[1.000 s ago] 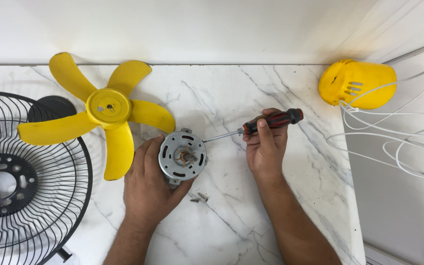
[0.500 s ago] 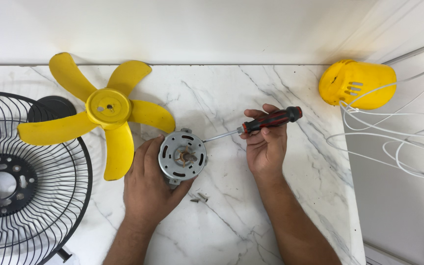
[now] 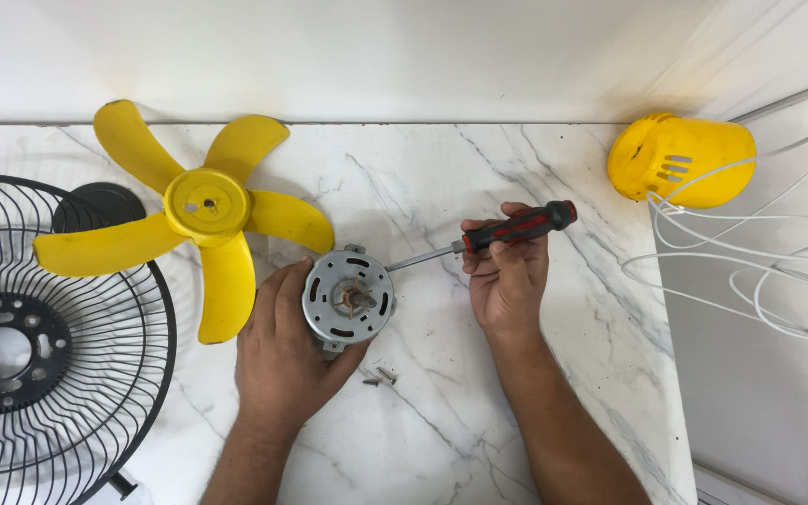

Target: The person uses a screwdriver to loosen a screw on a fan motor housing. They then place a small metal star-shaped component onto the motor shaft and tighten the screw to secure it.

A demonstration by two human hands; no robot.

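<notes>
Head cam: left hand (image 3: 282, 360) fingers wrapped round grey motor (image 3: 349, 298), mid-table. Right hand (image 3: 507, 281) pinching screwdriver (image 3: 516, 227), tip at motor's 2 o'clock. Loose screws (image 3: 378, 378) at 6. Marble counter (image 3: 441, 440) open toward near edge.

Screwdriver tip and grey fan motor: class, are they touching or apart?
Touching. The head view shows the screwdriver shaft running from the right hand to the motor rim, no gap visible.
</notes>
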